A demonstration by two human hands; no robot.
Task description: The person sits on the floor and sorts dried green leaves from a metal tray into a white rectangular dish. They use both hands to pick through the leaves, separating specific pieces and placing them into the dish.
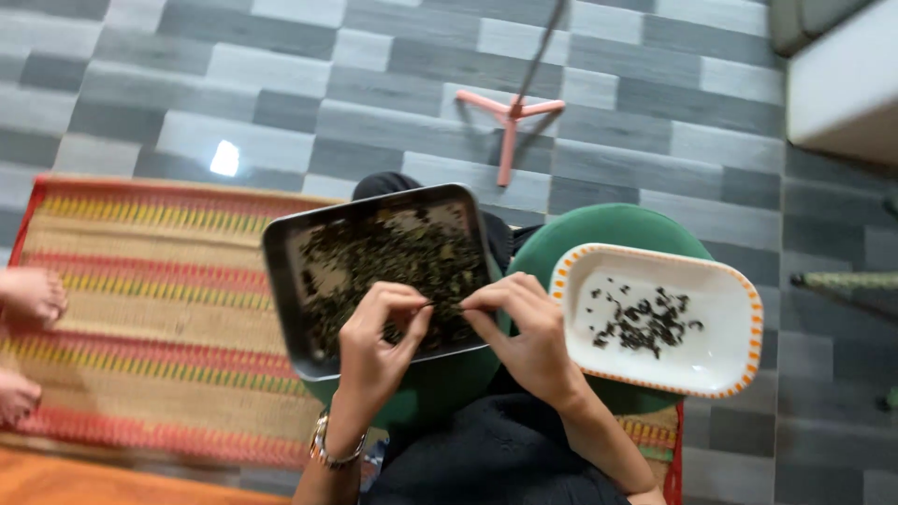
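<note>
Nearest the camera, dark-clothed lap and forearms rise toward the left hand (379,337), which wears a wristwatch (334,449), and the right hand (528,332). Both hover over the near edge of a grey metal tray (281,281) resting on the lap, fingertips drawn together and meeting around a thin dark stem (447,304); which hand truly grips it is hard to tell at this size. Dried leaves (393,262) fill the tray, and they look light, brittle and crumbly, best taken by a gentle fingertip pinch at one stalk. Just right, a white dish with an orange rim (748,290) holds a few dark bits (645,323) atop a green cushion (608,229). Left lies a striped mat (140,309) with someone else's bare feet (28,295); beyond, a pink stand base (510,117) on grey tiles.
</note>
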